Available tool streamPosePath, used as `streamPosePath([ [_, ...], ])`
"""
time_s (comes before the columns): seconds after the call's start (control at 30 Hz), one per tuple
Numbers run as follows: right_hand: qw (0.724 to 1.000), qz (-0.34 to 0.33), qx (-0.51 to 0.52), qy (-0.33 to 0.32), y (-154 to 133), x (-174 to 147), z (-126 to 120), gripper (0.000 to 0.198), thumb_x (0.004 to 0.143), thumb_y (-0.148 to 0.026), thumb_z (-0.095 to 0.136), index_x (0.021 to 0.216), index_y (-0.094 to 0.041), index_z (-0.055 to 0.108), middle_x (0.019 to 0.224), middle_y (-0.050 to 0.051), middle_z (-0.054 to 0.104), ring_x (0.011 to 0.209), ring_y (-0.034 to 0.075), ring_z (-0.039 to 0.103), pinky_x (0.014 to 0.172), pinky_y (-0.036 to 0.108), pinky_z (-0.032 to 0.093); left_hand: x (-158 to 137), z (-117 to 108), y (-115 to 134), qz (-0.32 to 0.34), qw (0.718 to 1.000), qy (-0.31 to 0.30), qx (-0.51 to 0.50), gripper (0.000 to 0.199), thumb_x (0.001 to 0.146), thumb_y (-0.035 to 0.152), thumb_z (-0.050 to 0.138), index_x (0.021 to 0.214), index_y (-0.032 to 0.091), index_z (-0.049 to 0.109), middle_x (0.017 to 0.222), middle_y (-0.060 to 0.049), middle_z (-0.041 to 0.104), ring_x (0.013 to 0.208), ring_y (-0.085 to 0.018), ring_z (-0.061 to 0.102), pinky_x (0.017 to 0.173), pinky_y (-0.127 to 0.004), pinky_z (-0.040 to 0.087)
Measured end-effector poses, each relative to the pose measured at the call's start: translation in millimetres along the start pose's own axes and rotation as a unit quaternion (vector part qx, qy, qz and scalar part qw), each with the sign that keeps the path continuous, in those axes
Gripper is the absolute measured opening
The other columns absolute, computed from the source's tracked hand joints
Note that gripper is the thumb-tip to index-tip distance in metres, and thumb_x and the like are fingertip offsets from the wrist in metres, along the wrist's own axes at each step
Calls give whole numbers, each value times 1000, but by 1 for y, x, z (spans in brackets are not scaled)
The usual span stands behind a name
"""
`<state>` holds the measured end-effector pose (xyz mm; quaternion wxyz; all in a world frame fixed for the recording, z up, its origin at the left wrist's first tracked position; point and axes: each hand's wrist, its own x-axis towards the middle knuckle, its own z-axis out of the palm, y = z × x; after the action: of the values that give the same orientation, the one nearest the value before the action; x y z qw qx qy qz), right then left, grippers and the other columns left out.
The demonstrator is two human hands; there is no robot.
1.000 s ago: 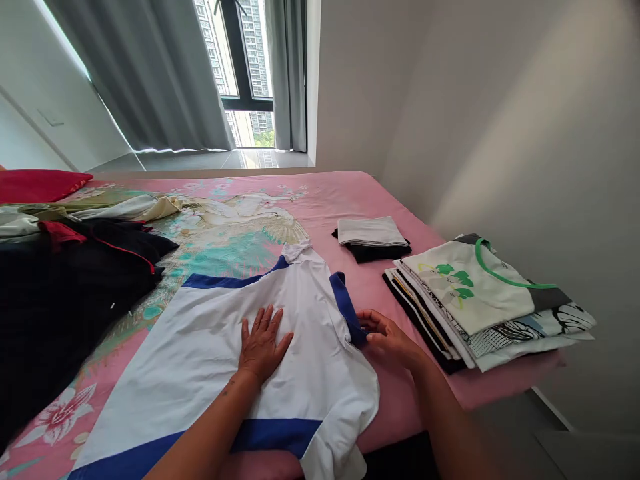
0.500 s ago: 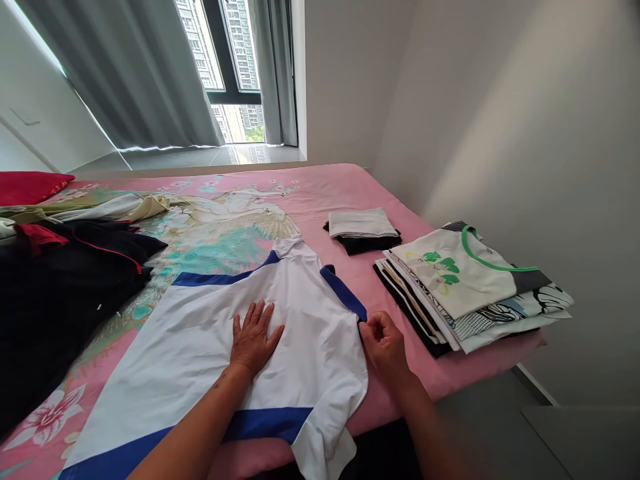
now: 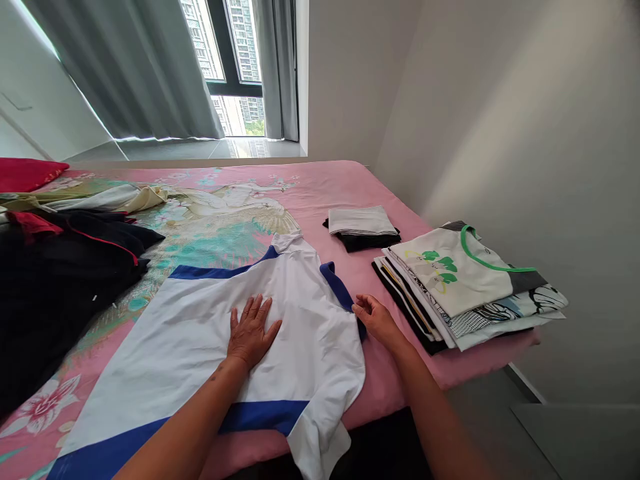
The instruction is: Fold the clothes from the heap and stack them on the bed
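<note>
A white shirt (image 3: pixel 200 333) with blue bands and a blue collar (image 3: pixel 336 287) lies spread on the bed, one sleeve (image 3: pixel 320 433) hanging over the near edge. My left hand (image 3: pixel 251 332) rests flat on the middle of the shirt, fingers spread. At the collar's right side is my right hand (image 3: pixel 376 320), its fingers loosely bent and slightly apart, fingertips at the blue edge. Part of the collar lies below and behind these fingertips.
Folded shirts (image 3: pixel 460 280) are stacked at the bed's right edge. Behind the collar lies a smaller folded pile (image 3: pixel 363 223), grey over black. Dark clothes (image 3: pixel 55 293) and a red pillow (image 3: pixel 30 175) occupy the left of the pink bed sheet (image 3: pixel 330 177).
My right hand has loosened its pinch on the collar's end and moved slightly up and left along the edge. My left hand stays flat on the shirt; the view has shifted slightly.
</note>
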<state>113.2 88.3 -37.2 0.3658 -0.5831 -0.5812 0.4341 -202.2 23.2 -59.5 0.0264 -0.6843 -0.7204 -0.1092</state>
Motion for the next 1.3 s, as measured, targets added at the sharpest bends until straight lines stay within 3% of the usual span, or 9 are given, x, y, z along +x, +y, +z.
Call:
streamPosePath([
  [0.13,996,-1,28,-85,-5,-4,-6,29,71,-43,62,84,-17,63,79,3,64,76,17,58,74,29,45,0,0,0,-1,1000,2,-9,59,87,51,39,139,22,40,148,-9,34,138,-29,26,111,-57,10],
  [0.23,998,-33,26,-57,-4,-6,-7,27,74,-44,59,76,-17,59,79,3,63,76,17,56,74,28,44,0,1,-1,0,1000,3,-13,59,87,51,39,139,22,40,148,-9,34,138,-29,26,111,-57,9],
  [0.37,999,-54,8,3,-10,6,-1,33,77,-49,55,83,-18,60,84,4,65,78,17,57,72,27,43,-1,1,-1,2,1000,7,-18,59,87,51,39,139,22,40,149,-9,34,138,-29,26,111,-57,9],
  [0.5,991,-87,-97,24,-41,39,17,41,81,-58,47,82,-20,62,80,3,65,73,16,57,66,26,39,-2,1,-1,1,1000,11,-21,59,87,51,40,139,23,40,148,-9,34,138,-29,26,111,-57,8],
  [0.67,962,-27,-272,-29,-67,86,48,55,74,-69,48,55,-19,60,60,7,60,59,17,51,55,28,29,-3,1,-1,2,1000,9,-23,60,87,51,41,139,23,40,149,-9,34,138,-29,25,111,-57,8],
  [0.77,964,-32,-264,12,-58,106,55,45,76,-57,52,55,-18,61,61,7,61,60,17,51,56,27,29,-4,0,-1,-2,1000,1,-22,60,87,51,40,140,23,38,149,-9,33,139,-29,24,111,-57,7],
  [0.9,969,-29,-233,82,-29,119,43,41,86,-36,33,63,-17,61,69,9,64,63,16,50,57,26,31,-4,-1,-2,-6,1000,-8,-29,60,87,51,40,141,24,36,151,-8,30,140,-28,22,112,-56,5],
  [1.07,972,-15,-207,114,-3,120,37,40,85,-38,34,58,-18,56,65,7,62,61,16,47,56,25,31,-4,0,-2,-6,999,-10,-30,63,87,53,40,143,25,33,151,-7,27,140,-28,20,112,-56,5],
  [1.3,975,-3,-192,108,-2,127,41,38,79,-45,46,53,-19,55,58,5,60,57,16,49,54,25,31,-2,-10,3,-16,998,-53,-20,64,87,55,36,144,25,31,153,-6,25,141,-27,17,112,-55,2],
])
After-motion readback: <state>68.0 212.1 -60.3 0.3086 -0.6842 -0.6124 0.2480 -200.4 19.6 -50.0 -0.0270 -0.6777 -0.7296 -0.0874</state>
